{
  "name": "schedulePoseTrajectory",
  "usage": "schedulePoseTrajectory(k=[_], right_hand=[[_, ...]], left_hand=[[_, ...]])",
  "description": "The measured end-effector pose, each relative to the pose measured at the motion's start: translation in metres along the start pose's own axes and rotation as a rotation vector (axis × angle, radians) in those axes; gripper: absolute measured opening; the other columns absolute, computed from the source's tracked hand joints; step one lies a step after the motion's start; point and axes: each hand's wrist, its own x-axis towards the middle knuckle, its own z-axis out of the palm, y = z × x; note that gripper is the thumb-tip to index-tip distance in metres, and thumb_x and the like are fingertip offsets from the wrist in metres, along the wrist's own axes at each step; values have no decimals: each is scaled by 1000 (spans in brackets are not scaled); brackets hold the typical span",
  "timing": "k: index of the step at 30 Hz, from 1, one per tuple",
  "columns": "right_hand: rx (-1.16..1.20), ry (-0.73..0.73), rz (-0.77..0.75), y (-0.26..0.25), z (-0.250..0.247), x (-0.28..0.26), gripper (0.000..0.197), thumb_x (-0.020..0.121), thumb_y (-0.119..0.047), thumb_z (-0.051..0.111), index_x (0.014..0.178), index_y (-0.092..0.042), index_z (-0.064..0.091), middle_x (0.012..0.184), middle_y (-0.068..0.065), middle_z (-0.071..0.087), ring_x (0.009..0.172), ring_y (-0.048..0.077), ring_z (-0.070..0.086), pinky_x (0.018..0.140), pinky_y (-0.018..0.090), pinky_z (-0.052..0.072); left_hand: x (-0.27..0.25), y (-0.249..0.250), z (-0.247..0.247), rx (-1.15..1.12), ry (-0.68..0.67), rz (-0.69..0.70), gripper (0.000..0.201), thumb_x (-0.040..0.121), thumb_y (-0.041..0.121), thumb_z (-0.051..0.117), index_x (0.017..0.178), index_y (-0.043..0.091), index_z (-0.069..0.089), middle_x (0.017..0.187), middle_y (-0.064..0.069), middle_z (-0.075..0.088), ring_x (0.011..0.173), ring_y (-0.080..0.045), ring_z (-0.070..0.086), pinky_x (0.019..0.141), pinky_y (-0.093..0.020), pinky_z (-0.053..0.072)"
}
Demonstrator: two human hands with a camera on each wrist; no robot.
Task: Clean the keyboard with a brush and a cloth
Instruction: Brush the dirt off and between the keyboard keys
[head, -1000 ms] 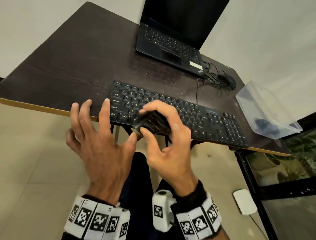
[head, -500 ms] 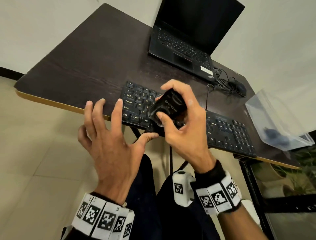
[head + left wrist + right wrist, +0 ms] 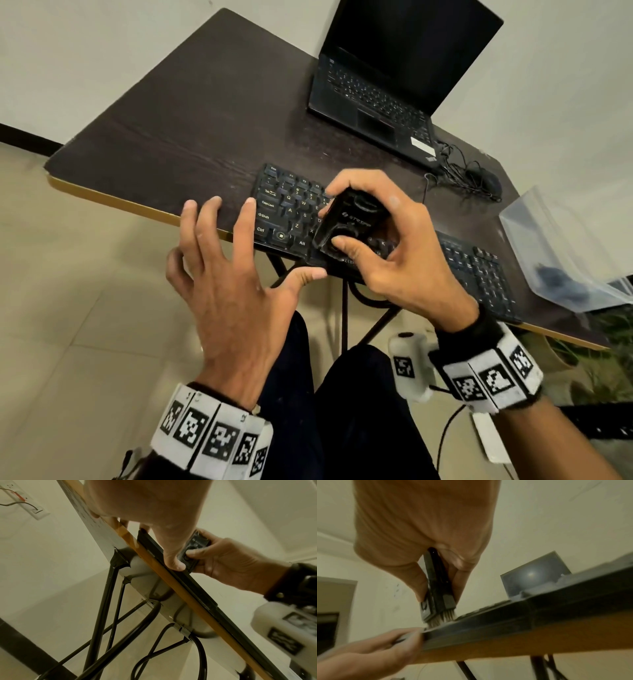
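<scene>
A black keyboard (image 3: pixel 287 209) lies along the front edge of the dark table (image 3: pixel 191 130). My right hand (image 3: pixel 368 222) grips a black brush (image 3: pixel 337 229) above the left-hand letter keys. In the right wrist view the brush (image 3: pixel 438 588) points down and its bristles (image 3: pixel 440 620) touch the keyboard (image 3: pixel 488 622) near the front edge. My left hand (image 3: pixel 274 246) is spread, with its fingertips (image 3: pixel 190 209) on the table beside the keyboard's left end. The left hand's thumb (image 3: pixel 173 561) presses the keyboard's front rim (image 3: pixel 188 582).
An open laptop (image 3: pixel 387 85) stands at the back of the table, with a wired mouse (image 3: pixel 486 181) and tangled cable to its right. A clear plastic container (image 3: pixel 561 246) with a dark bundle inside sits at the right end. Black table legs (image 3: pixel 102 601) run underneath.
My right hand has carried the brush from the keyboard's front edge farther onto the letter keys. My left hand has stayed spread at the table edge by the keyboard's left end.
</scene>
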Motion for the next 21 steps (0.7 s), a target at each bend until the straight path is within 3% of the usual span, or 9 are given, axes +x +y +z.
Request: schedulePoseTrajectory(k=[3, 7, 10, 14, 18, 21], right_hand=[[3, -48, -31, -2, 3, -1, 58, 83, 25, 72, 130, -8, 62, 122, 5, 71, 110, 31, 74, 93, 52, 63], [17, -2, -4, 2, 2, 6, 60, 84, 24, 71, 130, -14, 59, 122, 7, 69, 109, 34, 73, 89, 57, 63], [48, -32, -59, -2, 10, 0, 62, 83, 27, 72, 128, -13, 60, 120, 9, 71, 112, 30, 74, 96, 52, 62], [5, 17, -28, 3, 10, 12, 63, 82, 24, 72, 130, -15, 57, 122, 5, 68, 108, 34, 73, 88, 56, 62], [28, -27, -88, -6, 21, 6, 63, 82, 27, 72, 128, -14, 60, 121, 6, 71, 107, 30, 75, 89, 51, 63], [-5, 13, -57, 3, 18, 19, 61, 82, 23, 72, 130, -13, 58, 122, 5, 68, 106, 32, 74, 87, 54, 63]], left_hand=[[0, -1, 0, -11, -6, -16, 107, 66, 74, 79, 153, 20, 48, 164, -14, 33, 160, -33, 17, 119, -55, 21], [0, 0, -2, -2, -18, -16, 109, 67, 82, 71, 154, 19, 48, 164, -14, 33, 160, -33, 17, 119, -54, 20], [1, 1, -1, -15, -20, -27, 106, 67, 71, 79, 154, 21, 47, 165, -13, 31, 161, -31, 15, 119, -54, 19], [1, 1, -3, -8, -34, -29, 110, 64, 80, 72, 154, 21, 48, 165, -13, 32, 160, -31, 16, 119, -53, 19], [1, 2, -1, -35, -7, -54, 108, 65, 67, 75, 154, 12, 45, 165, -11, 33, 161, -29, 16, 120, -53, 20], [2, 2, -1, -16, -31, -67, 120, 62, 81, 71, 153, 7, 44, 166, -11, 32, 161, -27, 14, 122, -52, 19]])
